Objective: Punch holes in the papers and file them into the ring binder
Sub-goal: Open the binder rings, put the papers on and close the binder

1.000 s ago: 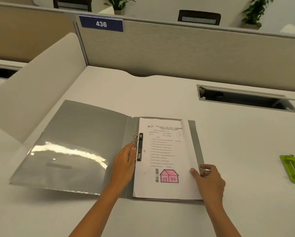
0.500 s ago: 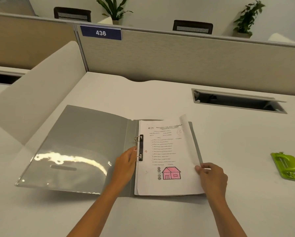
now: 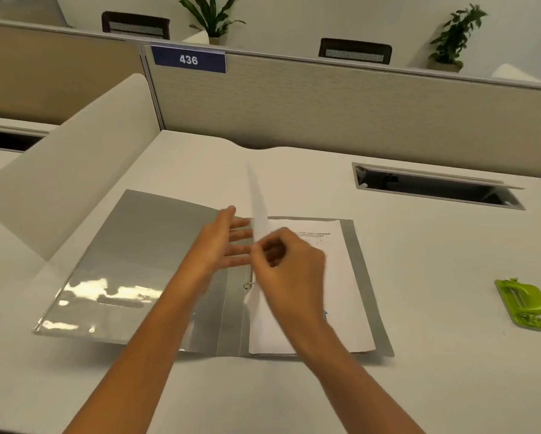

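A grey ring binder lies open on the white desk. Its metal rings sit at the spine. My right hand pinches the top sheet of paper and holds it standing on edge over the rings. My left hand is spread with straight fingers just left of that sheet, over the spine. Another printed paper lies flat on the binder's right half. A green hole punch rests on the desk at the far right.
A beige partition with a blue "436" label closes the desk's far side. A curved white divider stands to the left. An open cable slot is sunk in the desk at the back right.
My right hand has lifted the top sheet from flat to standing over the rings. My left hand has left the ring clip and risen with fingers spread. The pink house drawing is hidden.
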`<control>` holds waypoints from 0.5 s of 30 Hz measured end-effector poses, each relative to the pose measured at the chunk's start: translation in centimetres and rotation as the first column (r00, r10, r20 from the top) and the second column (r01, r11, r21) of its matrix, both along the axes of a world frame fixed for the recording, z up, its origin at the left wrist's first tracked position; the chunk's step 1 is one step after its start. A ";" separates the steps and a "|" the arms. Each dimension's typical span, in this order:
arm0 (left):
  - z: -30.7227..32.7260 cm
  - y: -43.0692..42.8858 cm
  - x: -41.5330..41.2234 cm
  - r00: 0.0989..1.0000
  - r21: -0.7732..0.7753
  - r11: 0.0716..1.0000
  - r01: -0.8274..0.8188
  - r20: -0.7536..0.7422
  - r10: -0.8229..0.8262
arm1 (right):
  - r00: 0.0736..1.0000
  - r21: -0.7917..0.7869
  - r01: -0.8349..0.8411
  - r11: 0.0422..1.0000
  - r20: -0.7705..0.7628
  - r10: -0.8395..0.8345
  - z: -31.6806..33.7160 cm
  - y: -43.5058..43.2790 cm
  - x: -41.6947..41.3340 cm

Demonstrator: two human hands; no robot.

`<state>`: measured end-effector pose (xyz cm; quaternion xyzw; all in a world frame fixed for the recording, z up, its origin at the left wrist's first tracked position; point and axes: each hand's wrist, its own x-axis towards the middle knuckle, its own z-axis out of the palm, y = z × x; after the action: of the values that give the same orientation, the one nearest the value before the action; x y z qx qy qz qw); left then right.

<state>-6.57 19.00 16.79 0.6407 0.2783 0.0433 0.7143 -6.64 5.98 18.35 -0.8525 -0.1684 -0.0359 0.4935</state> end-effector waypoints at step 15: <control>-1.2 7.4 -2.2 0.983 0.244 0.970 -0.006 -0.178 0.051 | 0.996 -0.126 0.048 0.991 0.080 -0.038 -6.8 -0.2 0.6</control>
<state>-8.75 26.44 15.60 0.7203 0.3447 0.0284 0.6013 -6.01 5.79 11.54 -0.8838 -0.1707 -0.0686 0.4302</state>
